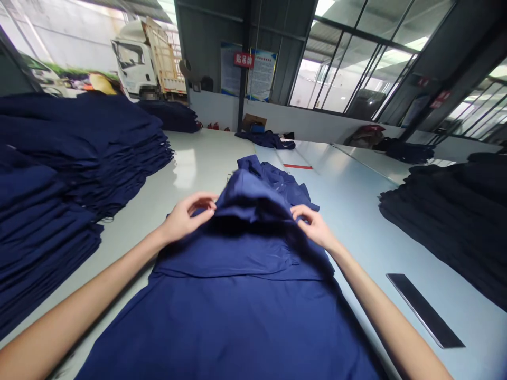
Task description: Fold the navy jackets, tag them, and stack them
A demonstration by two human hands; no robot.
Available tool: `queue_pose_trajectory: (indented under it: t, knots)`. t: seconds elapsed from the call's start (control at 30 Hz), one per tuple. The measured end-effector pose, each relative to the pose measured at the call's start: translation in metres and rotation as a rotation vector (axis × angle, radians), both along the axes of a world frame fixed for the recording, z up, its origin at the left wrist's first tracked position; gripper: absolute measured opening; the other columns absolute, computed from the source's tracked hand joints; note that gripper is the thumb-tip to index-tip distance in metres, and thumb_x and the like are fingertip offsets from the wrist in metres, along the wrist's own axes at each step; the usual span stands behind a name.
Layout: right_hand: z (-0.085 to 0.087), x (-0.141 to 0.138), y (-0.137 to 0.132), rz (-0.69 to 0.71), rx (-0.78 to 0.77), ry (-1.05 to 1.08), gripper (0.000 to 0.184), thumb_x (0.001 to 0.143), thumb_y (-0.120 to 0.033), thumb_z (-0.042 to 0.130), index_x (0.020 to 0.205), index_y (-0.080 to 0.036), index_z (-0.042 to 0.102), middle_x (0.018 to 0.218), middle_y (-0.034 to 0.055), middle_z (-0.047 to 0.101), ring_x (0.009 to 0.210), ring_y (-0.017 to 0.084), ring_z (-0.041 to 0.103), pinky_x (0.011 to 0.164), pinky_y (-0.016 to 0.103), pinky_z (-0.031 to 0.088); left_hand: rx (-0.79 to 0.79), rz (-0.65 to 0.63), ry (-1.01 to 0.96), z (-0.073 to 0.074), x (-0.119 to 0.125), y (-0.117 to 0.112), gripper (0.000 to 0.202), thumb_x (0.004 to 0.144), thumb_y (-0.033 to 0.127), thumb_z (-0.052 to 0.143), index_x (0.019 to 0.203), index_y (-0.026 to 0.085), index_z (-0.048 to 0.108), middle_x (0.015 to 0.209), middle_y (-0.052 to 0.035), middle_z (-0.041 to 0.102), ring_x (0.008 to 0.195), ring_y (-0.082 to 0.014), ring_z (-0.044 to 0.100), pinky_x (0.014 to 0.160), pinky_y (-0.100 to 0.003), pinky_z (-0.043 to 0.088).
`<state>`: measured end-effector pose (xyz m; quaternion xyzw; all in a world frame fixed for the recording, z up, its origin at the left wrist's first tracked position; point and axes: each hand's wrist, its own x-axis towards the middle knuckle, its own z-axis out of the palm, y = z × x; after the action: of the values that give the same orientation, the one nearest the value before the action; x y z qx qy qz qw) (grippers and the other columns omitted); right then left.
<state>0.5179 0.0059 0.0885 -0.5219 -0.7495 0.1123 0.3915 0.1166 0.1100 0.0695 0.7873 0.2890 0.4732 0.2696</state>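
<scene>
I am working from the head view: both grips are engaged on a navy work garment (237,327) lying lengthwise on a pale table (356,264), with its body running toward me and a doubled-over fold (253,198) standing up between the grips. The left grip (186,216) is partly closed, thumb and fingers pinching the left side of the fold. The right grip (312,227) is likewise partly closed, holding the right side, so the garment is in contact with both.

Beyond the fold, a loose end of the same cloth is lying bunched on the table. To the left, tall stacks of folded navy garments (51,163) are sitting well clear of the left grip. To the right are a dark stack of garments (447,227) and a flat black strip (425,311), the strip lying near the right forearm. Farther off, a crumpled navy garment (265,140) is resting at the far end of the table — a red strip (298,166) lies just in front of it.
</scene>
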Motion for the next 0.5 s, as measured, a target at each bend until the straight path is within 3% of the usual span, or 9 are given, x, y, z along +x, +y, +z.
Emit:
queue_pose_trajectory:
  t: [0.1, 0.2, 0.27, 0.37, 0.43, 0.5]
  knots:
    - [-0.029, 0.01, -0.057, -0.059, -0.103, -0.151, 0.05, 0.075, -0.01, 0.046, 0.12, -0.021, 0.066, 0.134, 0.0122, 0.066, 0.13, 0.025, 0.061, 0.117, 0.049, 0.045, 0.081, -0.041, 0.345, -0.022, -0.026, -0.053, 0.051, 0.094, 0.031, 0.061, 0.144, 0.025, 0.057, 0.143, -0.0112, 0.063, 0.131, -0.0265, 0.061, 0.114, -0.045, 0.05]
    - [-0.041, -0.01, -0.075, 0.006, -0.099, -0.318, 0.074, 0.075, -0.006, 0.047, 0.148, -0.02, 0.053, 0.16, 0.0134, 0.047, 0.151, 0.026, 0.041, 0.126, 0.053, 0.034, 0.157, -0.148, 0.604, -0.033, -0.013, -0.071, 0.066, 0.092, 0.024, 0.062, 0.156, 0.027, 0.047, 0.163, -0.0106, 0.047, 0.151, -0.0277, 0.043, 0.126, -0.047, 0.036]
    - [-0.043, -0.032, -0.073, 0.132, -0.092, -0.447, 0.078, 0.075, -0.004, 0.05, 0.151, -0.019, 0.052, 0.164, 0.0133, 0.043, 0.156, 0.027, 0.034, 0.128, 0.052, 0.03, 0.179, -0.239, 0.729, -0.033, 0.007, -0.072, 0.065, 0.091, 0.023, 0.064, 0.154, 0.028, 0.05, 0.158, -0.0105, 0.052, 0.148, -0.0276, 0.046, 0.127, -0.048, 0.031]
    - [-0.041, -0.058, -0.066, 0.246, -0.09, -0.572, 0.064, 0.077, -0.006, 0.056, 0.139, -0.017, 0.064, 0.147, 0.0159, 0.06, 0.144, 0.03, 0.049, 0.125, 0.053, 0.033, 0.189, -0.297, 0.843, -0.025, 0.036, -0.069, 0.066, 0.085, 0.026, 0.072, 0.149, 0.03, 0.057, 0.13, -0.0099, 0.069, 0.126, -0.0282, 0.063, 0.12, -0.047, 0.037]
    - [-0.039, -0.064, -0.063, 0.224, -0.076, -0.549, 0.049, 0.081, -0.008, 0.055, 0.127, -0.017, 0.07, 0.131, 0.0154, 0.068, 0.129, 0.029, 0.059, 0.118, 0.051, 0.042, 0.183, -0.309, 0.878, -0.018, 0.046, -0.068, 0.066, 0.08, 0.03, 0.079, 0.143, 0.032, 0.063, 0.116, -0.0076, 0.07, 0.112, -0.0277, 0.066, 0.111, -0.044, 0.045]
    - [-0.037, -0.06, -0.063, 0.149, -0.048, -0.424, 0.042, 0.085, -0.009, 0.052, 0.121, -0.018, 0.071, 0.122, 0.0129, 0.07, 0.118, 0.026, 0.063, 0.11, 0.046, 0.048, 0.187, -0.354, 0.852, -0.009, 0.049, -0.067, 0.048, 0.076, 0.034, 0.083, 0.123, 0.032, 0.075, 0.116, -0.0073, 0.067, 0.111, -0.0276, 0.065, 0.106, -0.041, 0.047]
